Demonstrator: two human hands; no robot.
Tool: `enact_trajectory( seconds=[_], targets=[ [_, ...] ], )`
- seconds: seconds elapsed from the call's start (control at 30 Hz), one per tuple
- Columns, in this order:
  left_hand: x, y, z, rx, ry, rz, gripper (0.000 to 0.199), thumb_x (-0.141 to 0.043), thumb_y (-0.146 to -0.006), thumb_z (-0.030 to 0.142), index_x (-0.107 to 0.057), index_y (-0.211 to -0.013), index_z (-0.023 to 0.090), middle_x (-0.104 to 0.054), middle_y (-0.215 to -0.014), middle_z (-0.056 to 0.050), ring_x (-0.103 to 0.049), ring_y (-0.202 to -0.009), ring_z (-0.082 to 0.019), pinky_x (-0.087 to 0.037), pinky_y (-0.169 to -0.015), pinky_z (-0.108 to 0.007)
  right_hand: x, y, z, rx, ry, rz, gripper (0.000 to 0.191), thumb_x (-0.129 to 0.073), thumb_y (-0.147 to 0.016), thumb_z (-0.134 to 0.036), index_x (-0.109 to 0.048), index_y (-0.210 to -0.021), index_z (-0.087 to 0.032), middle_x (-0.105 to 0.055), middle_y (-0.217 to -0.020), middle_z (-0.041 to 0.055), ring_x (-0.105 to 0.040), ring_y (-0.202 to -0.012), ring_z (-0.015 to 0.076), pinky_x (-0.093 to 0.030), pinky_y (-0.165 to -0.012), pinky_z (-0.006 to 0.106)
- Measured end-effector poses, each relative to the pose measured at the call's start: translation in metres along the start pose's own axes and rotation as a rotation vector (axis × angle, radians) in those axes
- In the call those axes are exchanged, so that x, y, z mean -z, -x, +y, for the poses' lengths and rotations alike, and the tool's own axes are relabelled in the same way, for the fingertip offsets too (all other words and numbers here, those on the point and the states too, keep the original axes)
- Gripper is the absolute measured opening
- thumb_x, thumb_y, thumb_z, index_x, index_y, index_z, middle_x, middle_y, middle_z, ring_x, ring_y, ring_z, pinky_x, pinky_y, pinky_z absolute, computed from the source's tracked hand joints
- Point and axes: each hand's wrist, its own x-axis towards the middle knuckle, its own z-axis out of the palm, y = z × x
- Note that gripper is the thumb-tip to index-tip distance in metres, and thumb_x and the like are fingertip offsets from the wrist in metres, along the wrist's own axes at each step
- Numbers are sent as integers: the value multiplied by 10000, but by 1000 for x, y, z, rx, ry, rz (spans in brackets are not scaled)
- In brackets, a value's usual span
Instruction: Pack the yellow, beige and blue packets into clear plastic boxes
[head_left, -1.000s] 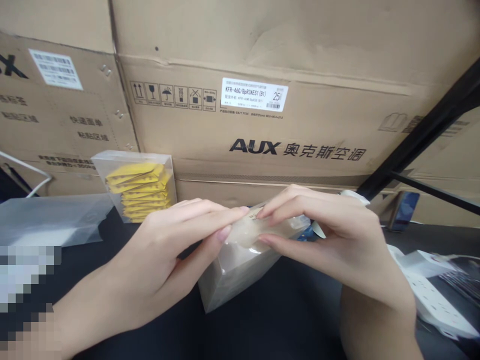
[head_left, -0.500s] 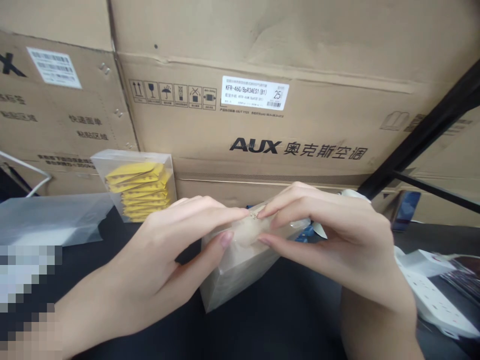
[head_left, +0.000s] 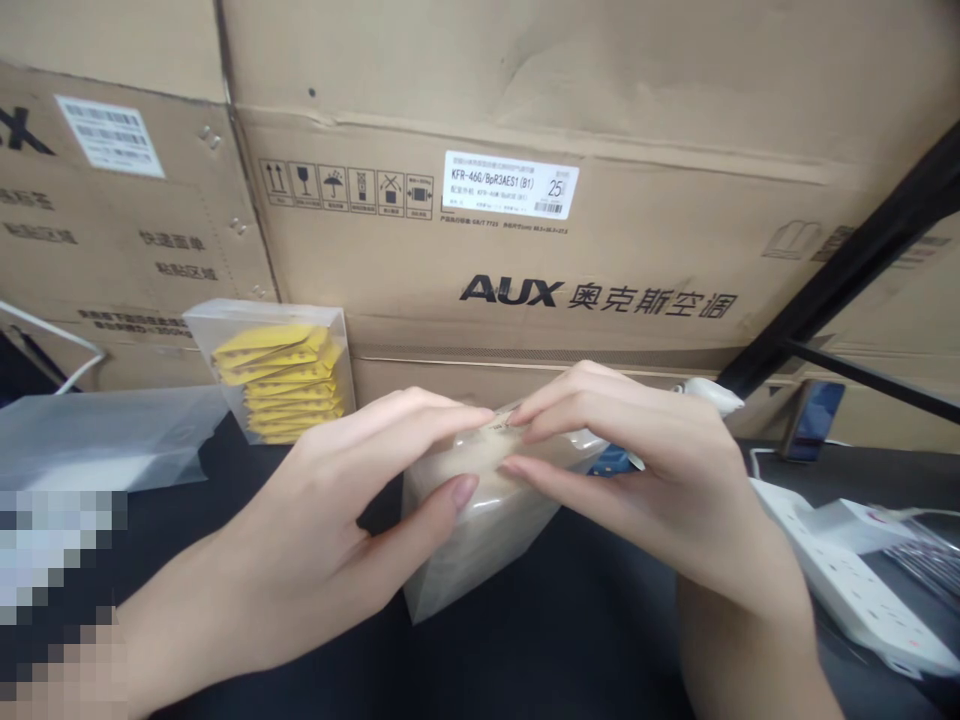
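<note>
A translucent plastic box [head_left: 480, 550] with pale, cream-coloured contents [head_left: 480, 455] stands on the dark tabletop in front of me. Small print shows on the contents near the top, but I cannot make out their kind. My left hand [head_left: 345, 500] holds the box's left side, thumb on the near face and fingers over the top. From the right, my right hand [head_left: 637, 460] grips the box's upper part between thumb and bent fingers. Its fingertips meet those of my left hand near the top.
Behind stand large cardboard cartons [head_left: 600, 240]. A clear box of yellow packets [head_left: 292, 390] is at the left, beside a translucent plastic sleeve [head_left: 112, 430]. To the right are a white power strip [head_left: 862, 590], a phone [head_left: 814, 420] and a black metal bar [head_left: 840, 260].
My right hand has shifted slightly left, and its fingers have moved along the box's top. The left thumb has slid a little right. The box stays in place.
</note>
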Motion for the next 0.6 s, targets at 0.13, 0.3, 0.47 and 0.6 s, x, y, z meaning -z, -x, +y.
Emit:
enact_trajectory(
  seconds=[0.13, 0.3, 0.47, 0.6],
  targets=[
    [1, 1, -1, -10, -11, -5, 275, -548, -918, 185, -586, -1188, 218, -675, -1137, -41, -647, -994, -157, -530, -833, -243, 0, 1, 0, -16, 51, 42, 76, -663, -853, -208, -605, -807, -227, -652, -751, 19, -614, -714, 177, -504, -615, 305],
    [1, 1, -2, 15, -30, -8, 270, -550, -920, 204, -591, -1187, 223, -680, -1145, -39, -649, -1004, -168, -531, -845, -255, -2, 1, -1, 22, 64, 44, 84, -626, -874, -171, -624, -808, -223, -663, -768, 23, -620, -720, 168, -503, -615, 292],
    [2, 1, -3, 59, -19, -22, 330, -549, -911, 212, -569, -1235, 276, -674, -1176, -15, -652, -1033, -187, -537, -871, -286, -8, 2, -1, 119, -6, -14, 125, -577, -896, -119, -648, -937, -214, -718, -979, 38, -665, -876, 168, -528, -789, 312],
    [3, 2, -3, 47, -15, -15, 344, -562, -904, 217, -561, -1239, 293, -668, -1188, -3, -647, -1042, -181, -533, -885, -277, -7, 1, -3, 42, -2, -95, 141, -572, -903, -125, -638, -1003, -198, -714, -976, 40, -664, -907, 167, -522, -803, 299]
  ],
)
